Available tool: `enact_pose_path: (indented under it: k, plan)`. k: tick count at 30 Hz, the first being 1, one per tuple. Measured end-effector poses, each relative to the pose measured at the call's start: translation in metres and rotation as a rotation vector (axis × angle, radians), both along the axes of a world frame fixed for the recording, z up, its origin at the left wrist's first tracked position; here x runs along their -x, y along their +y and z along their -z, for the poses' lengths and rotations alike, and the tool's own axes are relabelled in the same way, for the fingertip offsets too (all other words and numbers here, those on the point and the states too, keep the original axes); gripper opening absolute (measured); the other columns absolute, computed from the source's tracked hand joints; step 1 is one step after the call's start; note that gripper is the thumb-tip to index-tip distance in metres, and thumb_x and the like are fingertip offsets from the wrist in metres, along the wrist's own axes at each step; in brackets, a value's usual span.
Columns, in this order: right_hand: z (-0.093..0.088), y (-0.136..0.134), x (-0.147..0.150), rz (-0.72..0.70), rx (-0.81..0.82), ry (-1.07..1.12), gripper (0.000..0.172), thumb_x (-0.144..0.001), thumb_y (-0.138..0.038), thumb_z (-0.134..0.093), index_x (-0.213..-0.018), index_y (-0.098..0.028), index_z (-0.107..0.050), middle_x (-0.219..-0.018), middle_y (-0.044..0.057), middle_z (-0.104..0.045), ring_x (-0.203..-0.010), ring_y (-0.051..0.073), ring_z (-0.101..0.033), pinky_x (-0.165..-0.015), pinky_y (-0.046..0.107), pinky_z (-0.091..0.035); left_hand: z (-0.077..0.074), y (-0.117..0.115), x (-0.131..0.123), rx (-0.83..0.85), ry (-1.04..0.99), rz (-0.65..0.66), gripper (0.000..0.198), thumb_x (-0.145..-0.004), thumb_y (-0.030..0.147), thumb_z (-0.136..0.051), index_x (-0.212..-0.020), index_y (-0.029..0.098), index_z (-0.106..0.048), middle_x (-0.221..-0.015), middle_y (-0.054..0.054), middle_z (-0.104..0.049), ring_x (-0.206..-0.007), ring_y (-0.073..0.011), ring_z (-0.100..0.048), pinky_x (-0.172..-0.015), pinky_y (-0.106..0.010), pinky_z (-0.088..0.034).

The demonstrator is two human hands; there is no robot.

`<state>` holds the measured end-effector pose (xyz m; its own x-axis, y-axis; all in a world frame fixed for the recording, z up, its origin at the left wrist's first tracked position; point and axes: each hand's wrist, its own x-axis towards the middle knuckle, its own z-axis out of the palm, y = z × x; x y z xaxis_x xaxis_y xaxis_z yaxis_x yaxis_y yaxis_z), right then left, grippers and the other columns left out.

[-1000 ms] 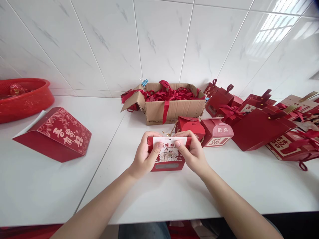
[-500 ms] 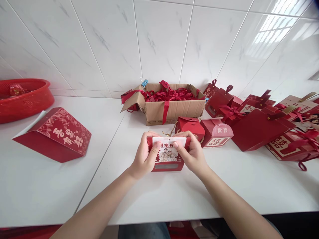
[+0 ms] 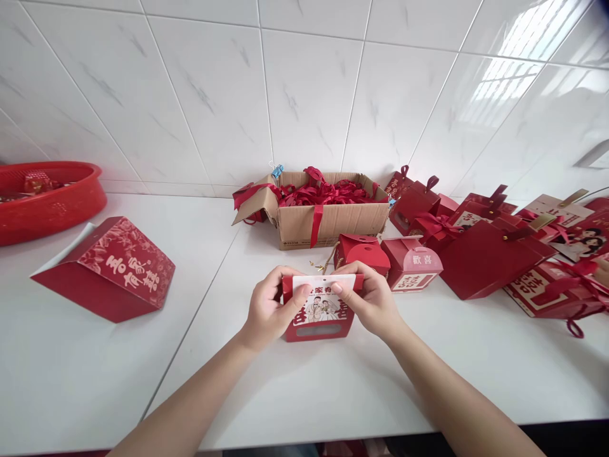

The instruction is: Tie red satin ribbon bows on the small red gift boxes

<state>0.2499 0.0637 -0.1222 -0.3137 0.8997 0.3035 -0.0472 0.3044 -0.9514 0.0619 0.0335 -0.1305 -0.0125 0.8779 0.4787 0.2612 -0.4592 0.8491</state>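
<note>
Between my hands stands a red gift box (image 3: 320,320) with a white printed panel, a couple drawn on it and a small window low on its front. My left hand (image 3: 273,308) grips its upper left side, thumb on the front. At the upper right, my right hand (image 3: 368,298) pinches the top edge, its thumb on the panel too. The fingers behind the box are partly hidden. Just beyond lie a few small gold fasteners (image 3: 313,264). Two small red boxes, one round-flapped (image 3: 360,251) and one pink-topped (image 3: 413,263), sit close behind my right hand.
A cardboard box (image 3: 333,225) full of red ribbons stands against the tiled wall. At left are a red box (image 3: 121,270) on its side and a red plastic basket (image 3: 52,209). Several red gift bags (image 3: 495,257) crowd the right, where part of another hand (image 3: 602,271) shows.
The view has tilted up slightly, so everything sits lower. My hands keep hold of the gift box, thumbs shifted a little. Another person's hand has appeared at the far right edge.
</note>
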Motion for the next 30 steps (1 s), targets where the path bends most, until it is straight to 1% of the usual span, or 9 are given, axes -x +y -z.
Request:
enact_pose_path:
  k: [6, 12, 17, 19, 22, 24, 25, 28, 30]
  plan:
    - [-0.002, 0.004, 0.003, -0.038, -0.004, -0.009, 0.019, -0.082, -0.037, -0.068, -0.083, -0.020, -0.059, -0.082, 0.003, -0.067, -0.074, 0.015, -0.061, -0.065, 0.026, -0.049, 0.000, -0.002, 0.002, 0.049, -0.166, 0.177, 0.019, -0.085, 0.032, -0.066, -0.095, 0.022, -0.052, -0.117, -0.007, -0.067, -0.100, -0.0202, -0.066, -0.078, -0.030, -0.056]
    - [-0.007, 0.009, -0.002, -0.131, 0.055, -0.047, 0.022, -0.081, -0.039, -0.069, -0.085, -0.019, -0.060, -0.083, 0.004, -0.067, -0.072, 0.015, -0.062, -0.063, 0.026, -0.050, -0.003, -0.002, -0.002, 0.180, -0.121, 0.088, 0.020, -0.082, 0.034, -0.068, -0.095, 0.019, -0.065, -0.088, -0.005, -0.072, -0.074, -0.0149, -0.066, -0.062, -0.023, -0.054]
    - [-0.050, 0.033, -0.021, -0.376, -0.077, -0.372, 0.028, -0.080, -0.044, -0.069, -0.090, -0.018, -0.067, -0.096, 0.008, -0.070, -0.090, 0.020, -0.065, -0.077, 0.032, -0.053, -0.003, -0.003, -0.001, 0.201, -0.121, 0.067, 0.018, -0.080, 0.035, -0.069, -0.083, 0.018, -0.064, -0.071, -0.001, -0.068, -0.062, -0.0119, -0.062, -0.055, -0.020, -0.051]
    - [-0.073, 0.057, -0.022, -0.257, -0.129, -0.359, 0.034, -0.085, -0.051, -0.060, -0.091, -0.019, -0.068, -0.101, 0.008, -0.070, -0.096, 0.021, -0.066, -0.085, 0.033, -0.052, -0.003, -0.004, 0.000, 0.222, -0.126, 0.077, 0.018, -0.080, 0.035, -0.069, -0.082, 0.018, -0.063, -0.071, -0.001, -0.068, -0.063, -0.0127, -0.062, -0.055, -0.021, -0.051]
    - [-0.100, 0.111, -0.012, 0.114, -0.186, -0.335, 0.037, -0.094, -0.046, -0.046, -0.091, -0.016, -0.067, -0.100, 0.010, -0.071, -0.093, 0.018, -0.068, -0.085, 0.031, -0.053, -0.002, -0.004, 0.000, 0.262, -0.136, 0.094, 0.021, -0.080, 0.038, -0.068, -0.082, 0.018, -0.062, -0.071, -0.002, -0.068, -0.063, -0.0139, -0.062, -0.055, -0.022, -0.052]
    - [-0.109, 0.150, 0.000, 0.355, -0.164, -0.605, 0.027, -0.093, -0.036, -0.047, -0.097, -0.015, -0.064, -0.099, 0.011, -0.072, -0.089, 0.016, -0.068, -0.079, 0.028, -0.054, -0.002, -0.004, 0.000, 0.268, -0.130, 0.086, 0.021, -0.080, 0.038, -0.068, -0.081, 0.018, -0.061, -0.069, -0.001, -0.066, -0.061, -0.0135, -0.061, -0.054, -0.022, -0.051]
    - [-0.111, 0.168, 0.006, 0.398, -0.123, -0.816, 0.026, -0.094, -0.032, -0.045, -0.099, -0.015, -0.064, -0.096, 0.011, -0.072, -0.086, 0.016, -0.068, -0.078, 0.028, -0.054, -0.001, -0.003, 0.000, 0.267, -0.127, 0.082, 0.022, -0.080, 0.039, -0.068, -0.080, 0.018, -0.061, -0.067, -0.001, -0.066, -0.060, -0.0131, -0.060, -0.054, -0.022, -0.050]
    - [-0.108, 0.205, 0.023, 0.299, -0.018, -1.015, 0.014, -0.083, -0.025, -0.060, -0.082, -0.013, -0.068, -0.079, 0.010, -0.073, -0.074, 0.019, -0.069, -0.071, 0.030, -0.055, -0.001, -0.003, 0.000, 0.271, -0.124, 0.079, 0.022, -0.079, 0.039, -0.068, -0.080, 0.019, -0.061, -0.066, -0.001, -0.065, -0.059, -0.0128, -0.059, -0.052, -0.021, -0.050]
    - [-0.100, 0.217, 0.032, 0.228, 0.023, -1.110, 0.009, -0.075, -0.023, -0.069, -0.078, -0.014, -0.070, -0.082, 0.011, -0.073, -0.081, 0.025, -0.069, -0.074, 0.035, -0.055, -0.002, -0.003, 0.000, 0.271, -0.117, 0.078, 0.022, -0.079, 0.039, -0.068, -0.080, 0.019, -0.062, -0.067, -0.001, -0.066, -0.060, -0.0131, -0.059, -0.053, -0.022, -0.050]
